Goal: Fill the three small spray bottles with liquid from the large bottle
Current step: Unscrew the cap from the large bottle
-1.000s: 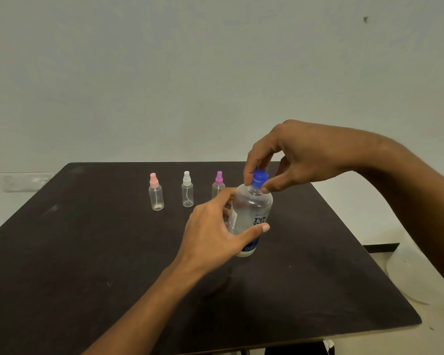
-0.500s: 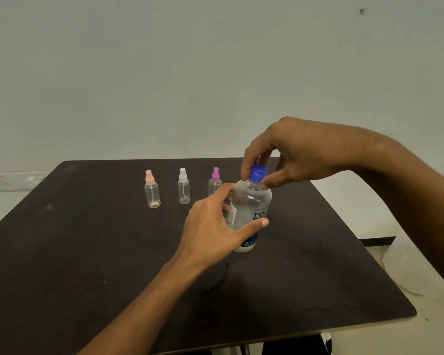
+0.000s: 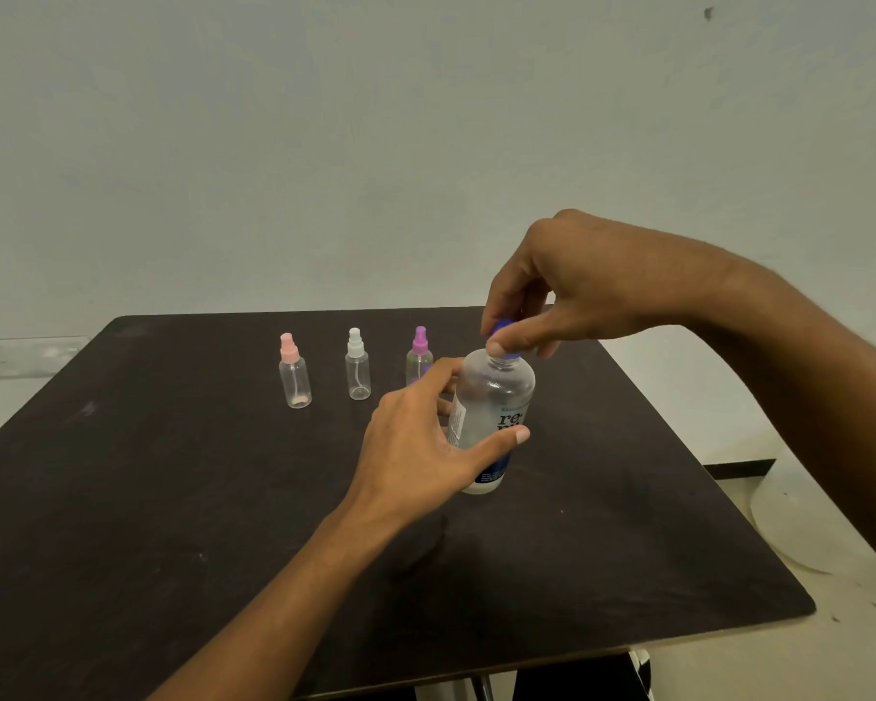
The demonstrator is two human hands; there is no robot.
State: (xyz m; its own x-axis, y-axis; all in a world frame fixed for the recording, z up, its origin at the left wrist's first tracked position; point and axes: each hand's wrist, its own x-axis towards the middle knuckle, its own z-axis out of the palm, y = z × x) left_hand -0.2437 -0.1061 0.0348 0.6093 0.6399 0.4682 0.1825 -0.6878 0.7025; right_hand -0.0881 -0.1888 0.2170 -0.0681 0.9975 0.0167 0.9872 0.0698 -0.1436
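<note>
The large clear bottle point(image 3: 494, 397) stands upright on the dark table point(image 3: 173, 498), right of centre. My left hand point(image 3: 426, 442) grips its body from the left, thumb across the label. From above, my right hand point(image 3: 552, 296) pinches its blue cap point(image 3: 501, 327), which is mostly hidden by the fingers. Three small clear spray bottles stand in a row behind: a pink-topped one point(image 3: 294, 371), a white-topped one point(image 3: 358, 365) and a purple-topped one point(image 3: 419, 357), the last partly behind my left hand's fingers.
A pale wall rises behind the table. The table's right edge drops to a light floor with a white round object point(image 3: 790, 523) beside it. A dark stand shows under the front edge.
My right thumb has come round to the front of the blue cap and covers more of it. The left hand keeps its grip on the bottle.
</note>
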